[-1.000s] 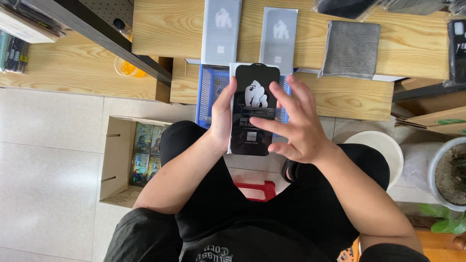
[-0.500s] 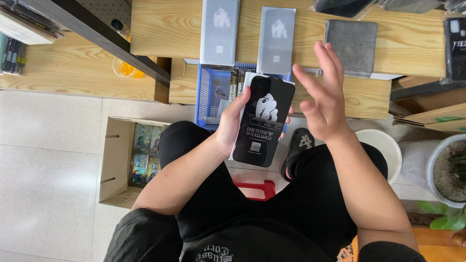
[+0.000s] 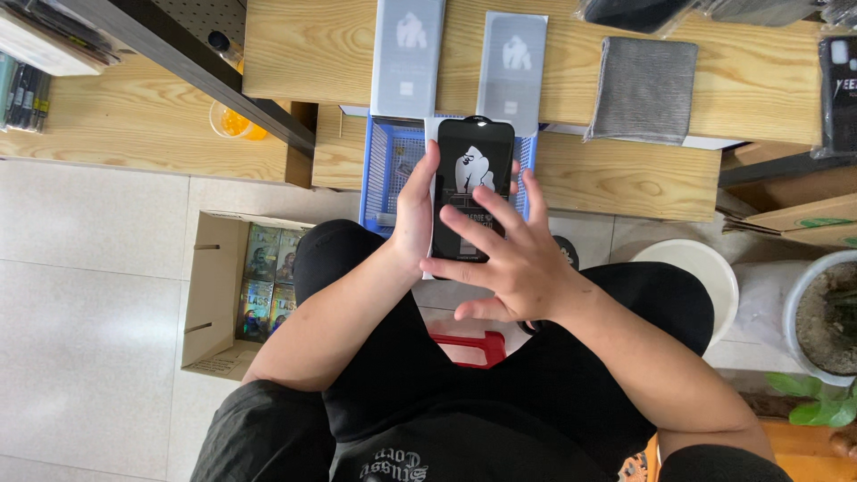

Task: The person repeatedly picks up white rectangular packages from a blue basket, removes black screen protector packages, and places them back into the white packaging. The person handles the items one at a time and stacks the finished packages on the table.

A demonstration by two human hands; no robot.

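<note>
My left hand (image 3: 412,212) grips a black phone-shaped slab (image 3: 472,165) with a white animal figure on its face, holding it upright above my lap. My right hand (image 3: 511,259) lies flat over the slab's lower half, fingers spread and touching its face. Behind the slab a blue mesh basket (image 3: 382,170) sits under the edge of a wooden table (image 3: 741,85). Two grey flat packages (image 3: 407,55) (image 3: 511,67) lie side by side on the table just beyond the slab.
A grey cloth (image 3: 643,87) lies on the table to the right. An open cardboard box (image 3: 219,299) with printed packs stands on the tiled floor at left. A white bucket (image 3: 701,268) and a plant pot (image 3: 826,312) stand at right. A red stool (image 3: 469,346) shows between my legs.
The right hand lifted off the slab with fingers spread, then came back down flat on its lower half. The slab, tilted half a second ago, stands straight again.
</note>
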